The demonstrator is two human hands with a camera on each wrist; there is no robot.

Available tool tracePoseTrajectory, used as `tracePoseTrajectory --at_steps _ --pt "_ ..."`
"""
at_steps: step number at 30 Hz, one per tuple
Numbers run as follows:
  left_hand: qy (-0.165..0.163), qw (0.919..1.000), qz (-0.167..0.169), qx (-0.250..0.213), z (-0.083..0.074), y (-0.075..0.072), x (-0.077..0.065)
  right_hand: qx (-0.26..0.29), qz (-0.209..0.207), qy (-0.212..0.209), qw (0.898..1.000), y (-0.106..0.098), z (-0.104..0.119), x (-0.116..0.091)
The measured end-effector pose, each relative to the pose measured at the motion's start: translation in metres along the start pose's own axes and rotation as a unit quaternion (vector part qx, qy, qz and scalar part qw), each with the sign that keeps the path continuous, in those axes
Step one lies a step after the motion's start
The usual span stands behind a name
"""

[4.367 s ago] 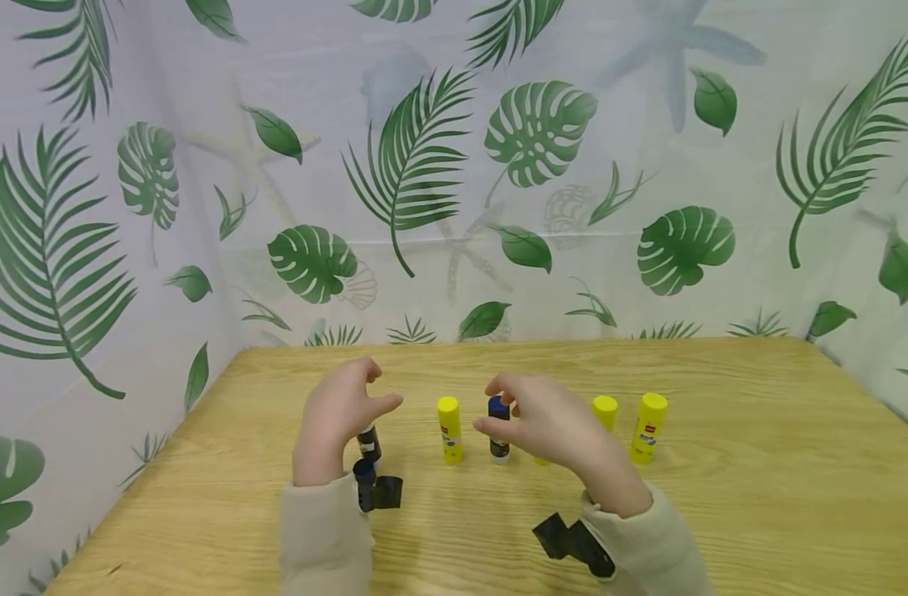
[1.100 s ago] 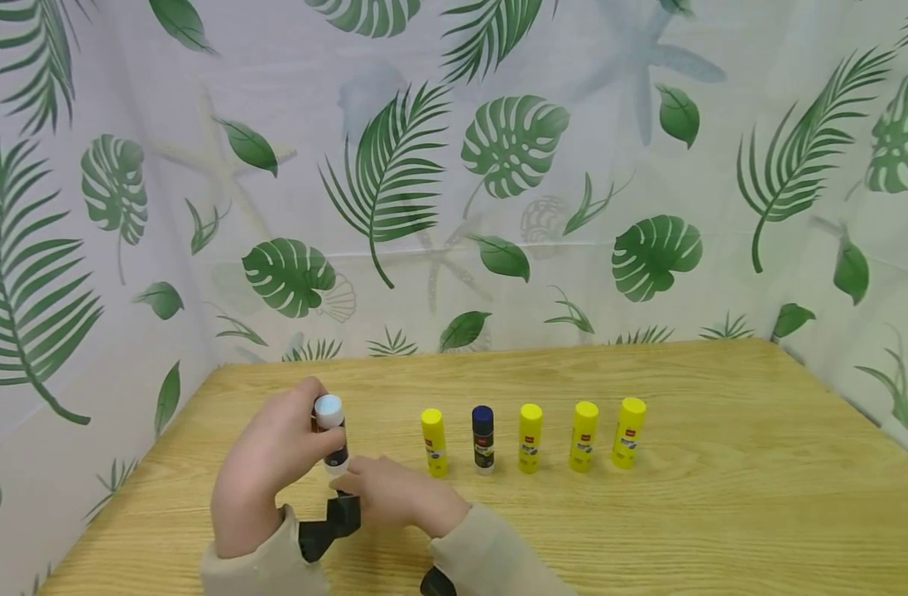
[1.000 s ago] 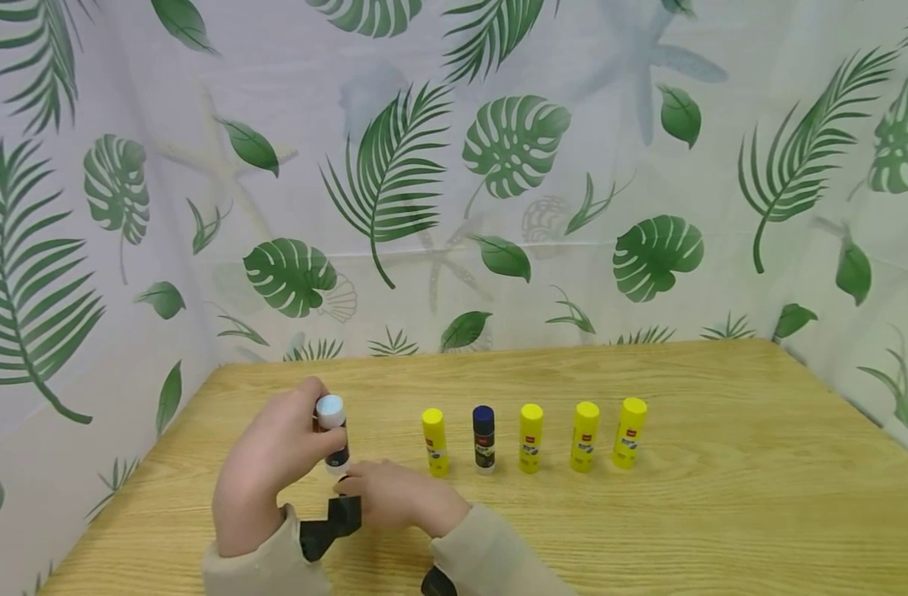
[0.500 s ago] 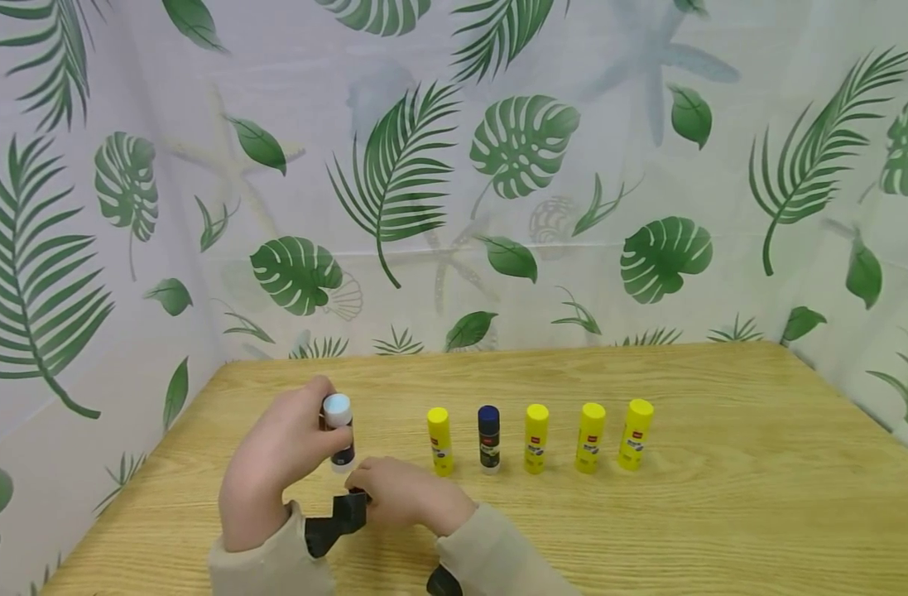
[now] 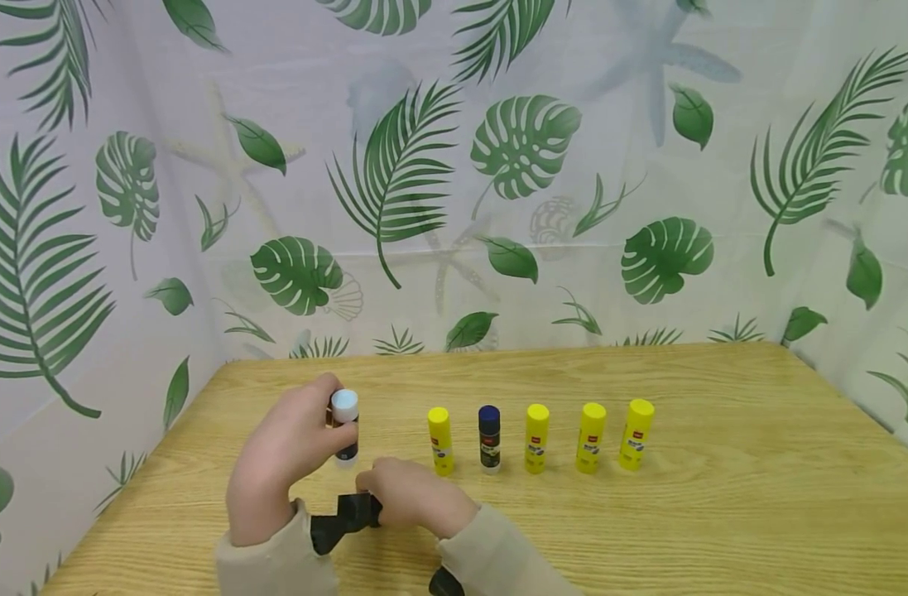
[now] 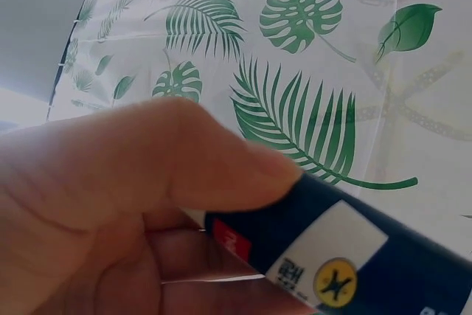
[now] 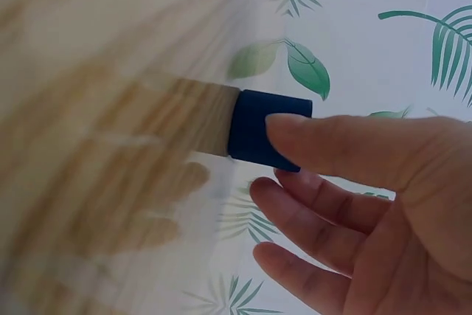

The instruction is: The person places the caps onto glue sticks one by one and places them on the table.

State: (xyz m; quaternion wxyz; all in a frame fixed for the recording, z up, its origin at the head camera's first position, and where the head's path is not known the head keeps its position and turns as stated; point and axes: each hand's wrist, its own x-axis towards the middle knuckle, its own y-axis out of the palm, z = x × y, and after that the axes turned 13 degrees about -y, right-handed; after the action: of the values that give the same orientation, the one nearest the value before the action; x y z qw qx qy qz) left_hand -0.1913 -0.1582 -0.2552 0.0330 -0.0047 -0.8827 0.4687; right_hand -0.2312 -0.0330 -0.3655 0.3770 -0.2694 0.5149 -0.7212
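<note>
In the head view my left hand (image 5: 285,451) grips a dark glue stick (image 5: 347,440) upright, its pale top bare of a cap. The left wrist view shows the thumb across this glue stick's dark blue body (image 6: 295,234), near the red and white label. To its right and nearer, my right hand (image 5: 416,492) is low over the table. The right wrist view shows my right hand (image 7: 346,197) pinching a dark blue cap (image 7: 254,127), whose end meets the tabletop (image 7: 110,108). The head view hides the cap behind the fingers and the wrist camera.
To the right of the hands stand, in a row, a yellow glue stick (image 5: 440,439), a dark blue-capped one (image 5: 489,439) and several more yellow glue sticks (image 5: 536,439). A leaf-patterned cloth (image 5: 454,207) hangs behind the wooden table (image 5: 722,497).
Both hands were holding nothing at first, and the dark glue stick stood capped by the left hand. Now the left hand grips it uncapped and slightly further right; the right hand has its cap.
</note>
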Motion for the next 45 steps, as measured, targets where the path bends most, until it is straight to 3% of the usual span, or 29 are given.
tracePoseTrajectory --at_steps 9,21,26,35,45 --pt "0.021 0.9997 -0.007 0.000 -0.002 0.002 0.001 0.058 0.008 0.001 0.998 -0.006 0.000 -0.004" --pt "0.084 0.9964 -0.009 -0.002 -0.005 0.008 0.007 0.014 0.000 -0.019 1.000 -0.033 0.009 -0.038" --pt "0.117 0.9930 -0.012 0.002 -0.009 0.013 0.010 0.035 -0.026 -0.039 0.998 -0.046 0.008 -0.059" --pt "0.134 0.9908 -0.004 -0.015 -0.016 0.028 0.020 0.047 -0.108 -0.086 0.989 -0.066 -0.009 -0.096" --pt "0.173 0.9848 -0.002 0.005 -0.031 0.040 0.021 0.041 -0.202 -0.076 0.976 -0.081 -0.019 -0.117"
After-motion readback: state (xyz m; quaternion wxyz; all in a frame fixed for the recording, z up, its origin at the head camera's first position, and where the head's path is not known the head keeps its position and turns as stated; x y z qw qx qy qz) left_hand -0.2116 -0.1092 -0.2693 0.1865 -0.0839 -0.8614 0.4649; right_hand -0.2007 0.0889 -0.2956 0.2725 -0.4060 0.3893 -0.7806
